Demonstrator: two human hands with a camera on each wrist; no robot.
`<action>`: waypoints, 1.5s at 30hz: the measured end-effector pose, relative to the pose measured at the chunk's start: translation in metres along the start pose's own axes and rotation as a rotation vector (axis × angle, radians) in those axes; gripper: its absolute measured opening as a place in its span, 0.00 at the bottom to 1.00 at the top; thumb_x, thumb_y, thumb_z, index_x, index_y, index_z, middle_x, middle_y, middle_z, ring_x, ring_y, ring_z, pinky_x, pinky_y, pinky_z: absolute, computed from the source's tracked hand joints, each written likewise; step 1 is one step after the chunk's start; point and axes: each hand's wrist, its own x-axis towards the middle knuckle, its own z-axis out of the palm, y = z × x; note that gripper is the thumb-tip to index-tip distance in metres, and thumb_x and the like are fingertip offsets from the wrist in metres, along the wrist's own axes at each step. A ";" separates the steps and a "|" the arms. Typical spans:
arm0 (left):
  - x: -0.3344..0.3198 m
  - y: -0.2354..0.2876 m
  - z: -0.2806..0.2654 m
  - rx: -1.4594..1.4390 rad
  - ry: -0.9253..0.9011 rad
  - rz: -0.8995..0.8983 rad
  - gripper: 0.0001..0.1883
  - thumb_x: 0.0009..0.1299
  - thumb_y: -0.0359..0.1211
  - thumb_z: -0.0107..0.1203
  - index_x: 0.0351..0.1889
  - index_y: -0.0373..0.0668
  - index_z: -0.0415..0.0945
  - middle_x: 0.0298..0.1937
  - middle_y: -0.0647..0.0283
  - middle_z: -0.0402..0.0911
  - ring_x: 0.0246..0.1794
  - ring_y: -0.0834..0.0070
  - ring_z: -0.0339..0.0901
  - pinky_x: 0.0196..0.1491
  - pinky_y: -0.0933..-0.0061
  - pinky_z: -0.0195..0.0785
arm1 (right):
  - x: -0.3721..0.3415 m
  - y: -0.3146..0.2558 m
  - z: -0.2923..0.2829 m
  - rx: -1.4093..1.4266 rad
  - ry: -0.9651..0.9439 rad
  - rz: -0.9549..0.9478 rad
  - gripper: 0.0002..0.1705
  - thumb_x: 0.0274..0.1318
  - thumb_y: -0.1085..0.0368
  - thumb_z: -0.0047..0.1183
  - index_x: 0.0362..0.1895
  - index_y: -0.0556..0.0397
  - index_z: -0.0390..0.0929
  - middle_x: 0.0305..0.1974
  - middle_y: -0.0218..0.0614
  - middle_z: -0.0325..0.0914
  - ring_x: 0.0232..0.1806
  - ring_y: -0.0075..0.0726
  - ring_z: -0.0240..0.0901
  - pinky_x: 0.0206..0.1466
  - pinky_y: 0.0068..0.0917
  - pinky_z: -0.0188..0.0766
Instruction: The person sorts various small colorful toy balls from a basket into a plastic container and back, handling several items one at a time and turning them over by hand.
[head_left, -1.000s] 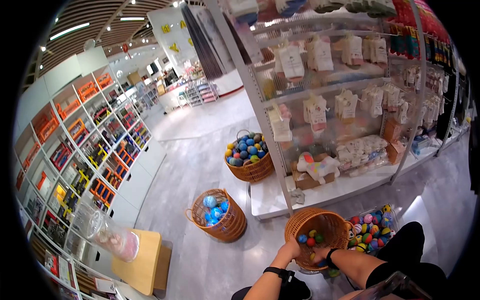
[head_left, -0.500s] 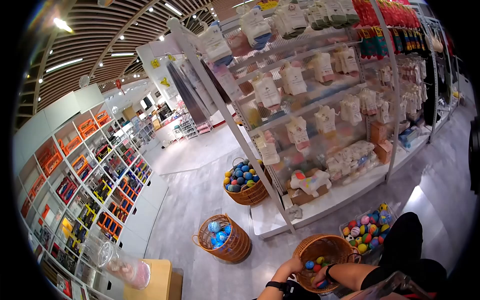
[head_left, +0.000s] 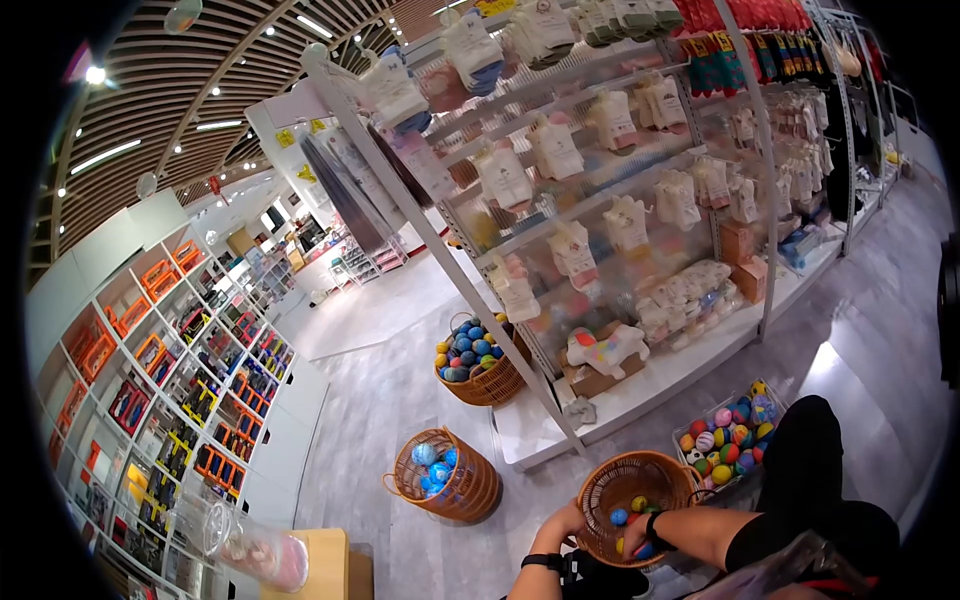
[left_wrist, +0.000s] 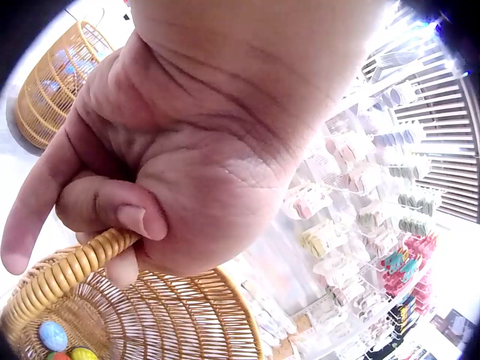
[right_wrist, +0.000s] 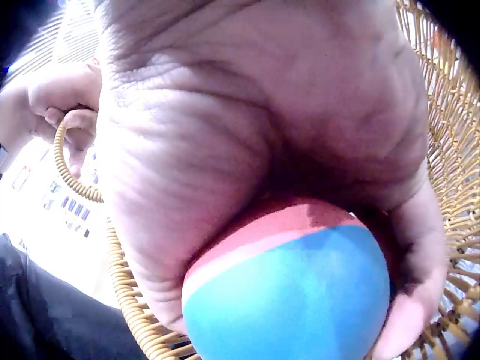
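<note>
A wicker basket (head_left: 594, 478) stands tilted in front of the person, with several small balls inside. The left hand (head_left: 566, 522) grips its looped handle (left_wrist: 71, 271), thumb and fingers curled round it while the index finger points out straight. Inside the basket, the right hand (head_left: 637, 530) holds a blue and red ball (right_wrist: 289, 292), thumb on one side and fingers on the other. A blue ball (left_wrist: 52, 336) and a yellow one (left_wrist: 82, 353) lie deeper in the basket.
Beside the basket, a clear box holds many colourful balls (head_left: 722, 440). A wicker basket (head_left: 478, 492) with blue balls and a fuller basket (head_left: 500, 384) stand on the floor. A sock rack with a white base (head_left: 530, 440) rises ahead; a wooden stand (head_left: 322, 560) is at lower left.
The head view has tilted up and shifted. The right hand stays inside the basket, where a blue and red ball now shows in its grasp. The left hand keeps hold of the basket.
</note>
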 end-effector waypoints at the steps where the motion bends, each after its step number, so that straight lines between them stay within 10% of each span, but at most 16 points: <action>1: 0.003 -0.005 0.002 -0.027 0.006 0.012 0.43 0.63 0.29 0.66 0.78 0.48 0.62 0.53 0.53 0.85 0.44 0.58 0.86 0.32 0.49 0.87 | -0.002 0.000 0.000 0.011 0.039 0.036 0.18 0.50 0.43 0.64 0.29 0.42 0.79 0.28 0.33 0.75 0.30 0.37 0.68 0.37 0.43 0.64; 6: -0.017 0.008 -0.005 -0.048 0.014 0.003 0.39 0.64 0.31 0.68 0.75 0.47 0.64 0.53 0.52 0.85 0.42 0.56 0.87 0.32 0.48 0.87 | -0.025 0.007 -0.013 0.236 0.123 -0.071 0.19 0.48 0.45 0.66 0.32 0.44 0.82 0.32 0.34 0.80 0.30 0.35 0.75 0.35 0.40 0.70; 8: -0.016 0.008 -0.008 -0.053 0.011 -0.068 0.41 0.59 0.29 0.73 0.73 0.45 0.69 0.56 0.52 0.87 0.49 0.52 0.88 0.32 0.50 0.87 | -0.044 0.005 -0.029 0.390 0.017 0.021 0.40 0.50 0.44 0.69 0.67 0.38 0.73 0.52 0.38 0.80 0.46 0.40 0.80 0.39 0.42 0.81; 14: -0.010 -0.004 -0.025 0.204 0.234 -0.052 0.23 0.68 0.33 0.67 0.60 0.38 0.77 0.40 0.47 0.88 0.32 0.55 0.88 0.30 0.56 0.86 | -0.103 -0.006 -0.058 0.775 0.289 -0.174 0.35 0.54 0.53 0.71 0.65 0.32 0.69 0.40 0.35 0.81 0.31 0.39 0.81 0.27 0.37 0.83; 17: 0.040 -0.062 -0.034 0.299 0.350 0.013 0.25 0.78 0.41 0.54 0.69 0.39 0.69 0.35 0.45 0.86 0.24 0.57 0.85 0.24 0.58 0.80 | -0.136 -0.016 -0.070 0.969 0.274 -0.305 0.52 0.54 0.56 0.73 0.78 0.35 0.54 0.35 0.39 0.76 0.29 0.44 0.81 0.25 0.44 0.84; 19: -0.001 -0.029 -0.036 0.089 0.331 -0.095 0.33 0.76 0.39 0.60 0.76 0.41 0.63 0.33 0.48 0.86 0.22 0.61 0.84 0.22 0.59 0.79 | -0.145 -0.019 -0.074 1.115 0.303 -0.416 0.36 0.60 0.56 0.70 0.67 0.38 0.65 0.42 0.43 0.76 0.29 0.45 0.81 0.24 0.47 0.85; 25: 0.011 -0.043 -0.030 -0.224 0.460 -0.055 0.35 0.74 0.31 0.64 0.77 0.45 0.58 0.39 0.47 0.85 0.19 0.64 0.83 0.18 0.64 0.74 | -0.177 -0.019 -0.092 1.355 0.293 -0.643 0.33 0.63 0.62 0.63 0.70 0.34 0.65 0.47 0.39 0.82 0.39 0.41 0.83 0.26 0.40 0.81; 32: 0.000 -0.010 -0.051 -0.780 0.525 -0.033 0.45 0.74 0.31 0.59 0.86 0.56 0.46 0.49 0.61 0.81 0.37 0.74 0.78 0.35 0.64 0.72 | -0.233 -0.005 -0.115 1.550 0.243 -0.893 0.30 0.61 0.62 0.62 0.66 0.37 0.66 0.50 0.40 0.81 0.49 0.48 0.81 0.31 0.39 0.81; 37: 0.040 -0.040 -0.063 -0.302 0.850 0.146 0.40 0.72 0.37 0.64 0.82 0.48 0.59 0.64 0.52 0.78 0.58 0.67 0.78 0.57 0.64 0.75 | -0.289 -0.001 -0.131 1.555 0.374 -0.889 0.29 0.61 0.59 0.63 0.64 0.39 0.67 0.53 0.40 0.79 0.49 0.51 0.81 0.30 0.37 0.83; 39: -0.016 0.039 -0.042 0.369 1.023 0.116 0.37 0.74 0.39 0.64 0.80 0.45 0.62 0.71 0.48 0.73 0.68 0.61 0.74 0.65 0.62 0.72 | -0.308 -0.002 -0.129 1.555 0.406 -0.907 0.29 0.61 0.59 0.63 0.65 0.40 0.68 0.53 0.40 0.79 0.49 0.52 0.82 0.30 0.38 0.84; 45: -0.060 0.163 -0.003 -0.661 0.265 0.451 0.33 0.84 0.50 0.52 0.81 0.48 0.61 0.72 0.50 0.72 0.67 0.57 0.77 0.66 0.51 0.75 | -0.324 0.004 -0.120 1.497 0.436 -0.960 0.29 0.63 0.60 0.61 0.66 0.44 0.67 0.55 0.42 0.78 0.50 0.51 0.83 0.28 0.39 0.84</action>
